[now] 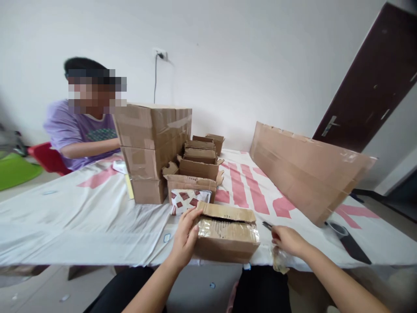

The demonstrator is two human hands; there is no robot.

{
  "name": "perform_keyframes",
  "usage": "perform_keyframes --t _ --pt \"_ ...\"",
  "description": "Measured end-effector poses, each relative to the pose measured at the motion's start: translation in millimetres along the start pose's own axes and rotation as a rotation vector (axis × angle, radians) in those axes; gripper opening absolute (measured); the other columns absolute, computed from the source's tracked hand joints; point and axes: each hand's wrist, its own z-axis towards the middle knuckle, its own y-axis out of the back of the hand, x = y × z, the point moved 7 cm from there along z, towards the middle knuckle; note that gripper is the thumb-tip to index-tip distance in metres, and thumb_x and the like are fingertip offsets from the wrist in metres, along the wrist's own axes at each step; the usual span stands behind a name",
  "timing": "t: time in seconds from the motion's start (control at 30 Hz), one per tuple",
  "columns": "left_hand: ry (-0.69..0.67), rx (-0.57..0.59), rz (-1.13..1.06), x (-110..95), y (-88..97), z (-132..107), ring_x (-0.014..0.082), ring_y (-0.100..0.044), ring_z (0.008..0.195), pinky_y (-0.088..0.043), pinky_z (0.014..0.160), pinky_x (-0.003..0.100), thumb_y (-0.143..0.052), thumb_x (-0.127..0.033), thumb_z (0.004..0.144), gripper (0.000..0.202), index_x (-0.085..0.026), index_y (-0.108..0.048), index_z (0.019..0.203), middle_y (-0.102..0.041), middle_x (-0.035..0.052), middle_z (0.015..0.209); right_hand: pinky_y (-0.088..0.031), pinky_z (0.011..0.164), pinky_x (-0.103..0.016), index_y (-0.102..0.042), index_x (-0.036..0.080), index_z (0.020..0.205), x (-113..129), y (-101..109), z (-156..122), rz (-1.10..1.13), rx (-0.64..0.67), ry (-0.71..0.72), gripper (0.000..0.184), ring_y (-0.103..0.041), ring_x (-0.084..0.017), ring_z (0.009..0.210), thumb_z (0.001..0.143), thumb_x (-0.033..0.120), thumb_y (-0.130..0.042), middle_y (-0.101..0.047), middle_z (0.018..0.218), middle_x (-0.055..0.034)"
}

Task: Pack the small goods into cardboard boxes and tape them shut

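Observation:
My left hand [186,238] grips the left end of a small cardboard box [226,250] at the table's front edge. The box's top flap [228,211] is partly lifted, with a dark gap beneath it and shiny clear tape [208,228] along the side. To the right of the box, my right hand [288,240] is closed around what look like scissors [267,225], dark tips pointing left and apart from the box. Crumpled tape [279,261] hangs below this hand. Behind the box lies a white packet with dark red squares [187,198].
Taped boxes [140,161] are stacked at left, beside a row of open boxes [192,182]. A large cardboard sheet [302,169] stands at right, near a tape roll [337,229] and a dark flat object [355,248]. Another person [84,130] sits behind the stack.

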Motion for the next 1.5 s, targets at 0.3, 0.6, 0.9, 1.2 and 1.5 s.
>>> perform_keyframes --t 0.3,0.6,0.9,1.2,1.5 --pt "-0.037 0.052 0.122 -8.4 1.4 6.8 0.0279 -0.039 0.124 -0.034 0.103 0.050 -0.034 -0.028 0.090 0.031 -0.019 -0.056 0.110 -0.056 0.0102 0.119 -0.045 0.072 -0.029 -0.061 0.020 0.087 99.7 89.1 22.9 0.471 -0.184 0.290 0.013 -0.061 -0.017 0.081 0.082 0.021 -0.048 -0.067 0.088 -0.0029" --pt "-0.072 0.079 0.164 -14.0 2.3 8.8 0.0265 -0.040 0.120 -0.035 0.102 0.047 -0.033 -0.025 0.090 0.030 -0.019 -0.058 0.104 -0.053 0.0097 0.120 -0.044 0.069 -0.026 -0.064 0.018 0.082 143.7 52.3 53.1 0.346 0.021 0.303 0.018 -0.058 -0.014 0.073 0.077 0.008 -0.050 -0.063 0.080 -0.0023" --pt "-0.051 0.064 0.116 -15.2 1.8 10.5 0.0253 -0.044 0.115 -0.037 0.098 0.044 -0.031 -0.024 0.091 0.030 -0.018 -0.058 0.103 -0.052 0.0103 0.119 -0.044 0.067 -0.025 -0.063 0.021 0.085 141.2 50.4 45.4 0.356 -0.019 0.334 0.016 -0.056 -0.013 0.071 0.074 0.011 -0.056 -0.058 0.082 -0.0002" --pt "-0.026 0.062 0.095 -11.9 1.7 8.6 0.0259 -0.045 0.116 -0.038 0.099 0.045 -0.032 -0.026 0.090 0.031 -0.018 -0.058 0.105 -0.052 0.0110 0.120 -0.047 0.076 -0.029 -0.060 0.021 0.087 138.4 51.5 48.8 0.415 -0.129 0.325 0.015 -0.059 -0.015 0.082 0.076 0.013 -0.054 -0.059 0.091 -0.0019" --pt "-0.057 0.030 0.044 -8.8 0.0 6.5 0.0265 -0.044 0.119 -0.036 0.101 0.048 -0.033 -0.027 0.091 0.035 -0.018 -0.049 0.121 -0.051 0.0124 0.123 -0.046 0.068 -0.029 -0.055 0.021 0.082 149.5 61.8 21.6 0.294 -0.271 0.413 0.007 -0.055 -0.015 0.073 0.079 0.026 -0.060 -0.056 0.085 -0.0010"
